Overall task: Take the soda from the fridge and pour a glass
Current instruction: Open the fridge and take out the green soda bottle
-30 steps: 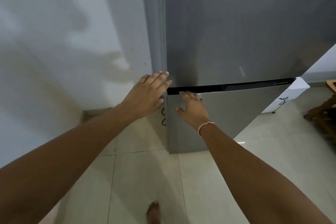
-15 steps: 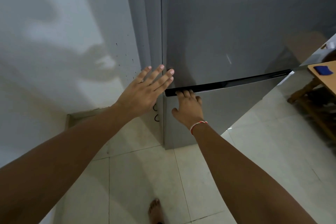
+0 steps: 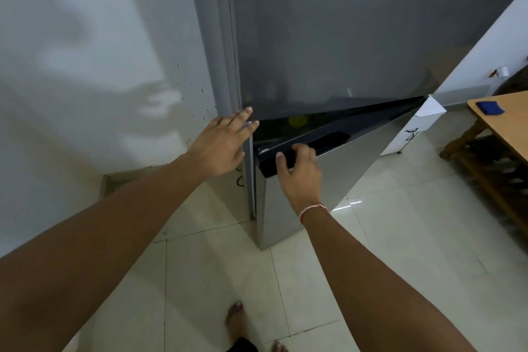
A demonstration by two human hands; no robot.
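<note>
At the front of the grey fridge (image 3: 328, 37), the task is barely begun. The right hand (image 3: 298, 170) is curled over the black top edge of the lower door (image 3: 337, 168), gripping it near its left corner, and that door stands ajar with a dark gap showing above it. The left hand (image 3: 221, 146) lies flat with fingers spread against the fridge's left edge, holding nothing, seemingly bracing the cabinet. The soda is not clearly in view; a dim yellow shape (image 3: 297, 122) shows inside the gap, too blurred to identify. No glass can be seen, either on the floor (image 3: 385, 251) or on the visible corner of the wooden bench (image 3: 511, 123) at the right. Swinging the door wide, finding and lifting out the soda, fetching a glass and pouring all remain.
</note>
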